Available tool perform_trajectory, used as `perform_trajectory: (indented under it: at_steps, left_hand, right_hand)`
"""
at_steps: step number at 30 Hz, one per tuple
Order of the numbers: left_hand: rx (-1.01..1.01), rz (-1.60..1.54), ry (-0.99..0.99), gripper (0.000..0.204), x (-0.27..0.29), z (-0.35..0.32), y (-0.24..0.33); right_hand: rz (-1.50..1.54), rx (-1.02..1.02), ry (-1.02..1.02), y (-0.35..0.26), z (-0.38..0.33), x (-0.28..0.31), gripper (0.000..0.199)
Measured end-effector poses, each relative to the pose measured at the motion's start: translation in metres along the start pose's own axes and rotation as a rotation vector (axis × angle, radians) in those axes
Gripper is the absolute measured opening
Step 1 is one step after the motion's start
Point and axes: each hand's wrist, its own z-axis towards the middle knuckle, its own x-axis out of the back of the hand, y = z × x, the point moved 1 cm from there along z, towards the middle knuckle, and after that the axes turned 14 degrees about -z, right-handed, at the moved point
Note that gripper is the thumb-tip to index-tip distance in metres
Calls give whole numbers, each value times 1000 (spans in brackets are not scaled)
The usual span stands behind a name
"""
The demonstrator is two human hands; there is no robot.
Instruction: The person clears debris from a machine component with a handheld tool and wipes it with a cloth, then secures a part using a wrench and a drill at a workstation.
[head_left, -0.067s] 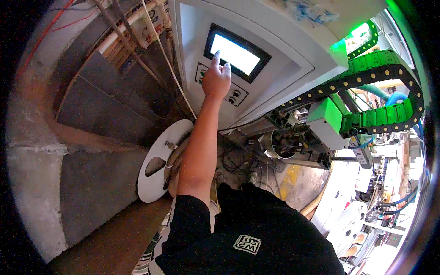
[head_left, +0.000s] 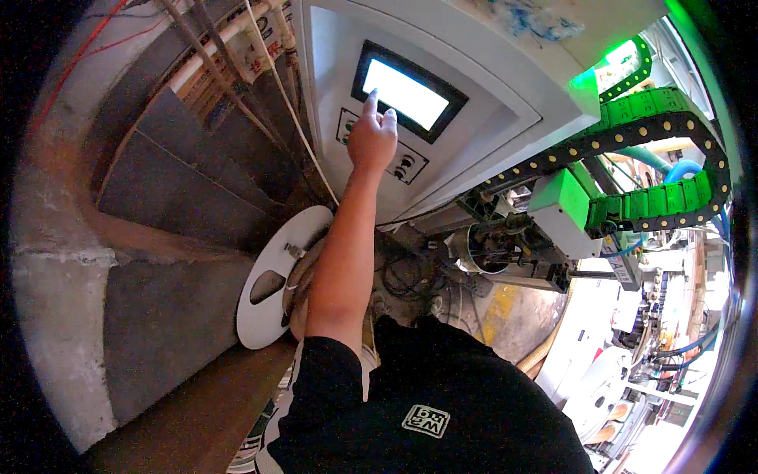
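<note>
My left hand [head_left: 373,141] is raised to the lit touch screen [head_left: 407,95] of a machine control panel. Its index finger is stretched out, with the tip over the screen's lower left part; whether it presses on the glass I cannot tell. The thumb stands apart from it, and the other fingers appear curled. Nothing is held in this hand. Around the bright screen runs a black frame, set in a light grey cabinet [head_left: 482,130]. Below the screen is a plate of knobs [head_left: 405,166], partly hidden by my hand. My right hand is out of view.
A white reel [head_left: 257,316] stands beside my left forearm. Green-lit cable chain [head_left: 655,207] curves at the right above a metal mechanism [head_left: 505,253]. Dark panels [head_left: 181,340] and a concrete post [head_left: 63,340] are on the left. Loose cables [head_left: 403,275] lie on the floor.
</note>
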Motion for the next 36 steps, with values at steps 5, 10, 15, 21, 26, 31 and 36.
perform_trajectory:
  at_steps: [5, 10, 15, 21, 26, 31, 36]
  left_hand:
    - [21, 25, -13, 56, 7, -7, -3]
    - [54, 29, -23, 53, 11, -10, -3]
    - [34, 88, -33, 51, 10, -14, 4]
    - [53, 68, -51, 53, 5, -11, 9]
    - [25, 31, -58, 53, 3, -10, 14]
    - [-4, 96, -77, 53, -1, -11, 16]
    - [44, 66, -28, 48, 2, -16, 12]
  right_hand:
    - [-8, 23, -16, -10, 5, 6, 37]
    - [-15, 32, -28, -12, 10, 11, 36]
    - [-24, 30, -40, -14, 11, 11, 35]
    - [-26, 40, -54, -18, 13, 13, 33]
    - [-25, 40, -57, -17, 13, 13, 32]
    - [-21, 44, -68, -16, 12, 12, 31]
    - [-18, 42, -68, -13, 11, 13, 30]
